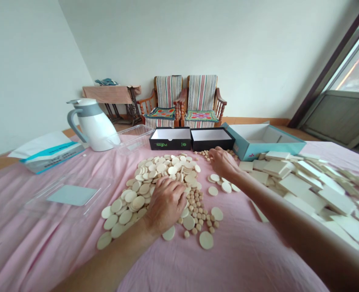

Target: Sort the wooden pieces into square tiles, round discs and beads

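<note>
Across the middle of the pink cloth spreads a heap of pale wooden discs. My left hand lies on the heap's right part with its fingers curled down; whatever is under the fingertips is hidden. Right beside it sits a cluster of small wooden beads. Farther forward, my right hand reaches to a second group of small beads in front of the black boxes. Its fingers are bent together and point down, and I cannot make out what is between them. A few loose discs lie just below that wrist.
Two open black boxes and a blue box line the back. Rectangular wooden pieces pile up at right. At left are a white jug, a clear plastic tray, a clear lid and a packet.
</note>
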